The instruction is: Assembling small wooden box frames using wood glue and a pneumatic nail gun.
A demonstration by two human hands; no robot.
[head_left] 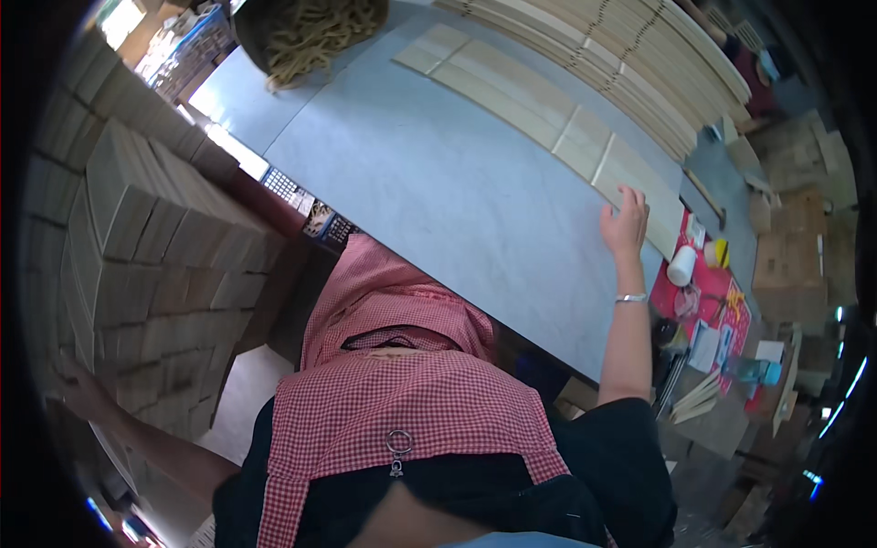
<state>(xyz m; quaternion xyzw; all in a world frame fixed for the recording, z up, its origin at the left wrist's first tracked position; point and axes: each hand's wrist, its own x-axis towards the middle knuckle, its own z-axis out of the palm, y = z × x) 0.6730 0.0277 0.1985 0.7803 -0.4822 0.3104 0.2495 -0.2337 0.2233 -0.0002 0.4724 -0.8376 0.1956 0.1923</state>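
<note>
My right hand rests at the near edge of a long pale wooden board, its fingers loosely spread and nothing seen in them. This board lies slantwise on the grey tabletop and has thin white lines across it. Down at the far left, my left hand reaches against a tall stack of wooden boards. Blur and the dark rim of the picture hide its fingers, so I cannot tell whether it grips one.
Slatted wooden panels are piled along the table's far side. A container of tan strips stands at the back left. To the right lie a hammer, a white cylinder, a pink cloth and a clear bottle.
</note>
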